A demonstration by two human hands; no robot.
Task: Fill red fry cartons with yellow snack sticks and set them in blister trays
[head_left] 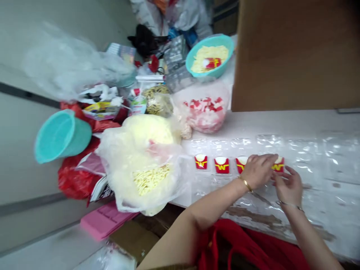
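Across the worktable runs a row of small red toy fry boxes with yellow letter marks, including one at the left end (201, 162), another beside it (222, 165) and a third (240, 164) partly covered by my left hand. My left hand (258, 171) reaches over the row, its fingertips at the top of the rightmost fry box (278, 165). On the lower side of that same box, my right hand (289, 186) has its thumb and fingers curled at the edge. Both hands appear to grip it, though the left thumb is hidden. Clear plastic trays (302, 150) lie around the boxes.
Left of the row sits an open plastic bag (120, 168) of pale yellow fry-like pieces. Behind it are a bag of red-and-white pieces (206, 120) and a turquoise basin (229, 56). A large cardboard box (295, 56) stands at the back right; a turquoise bucket (56, 137) is far left.
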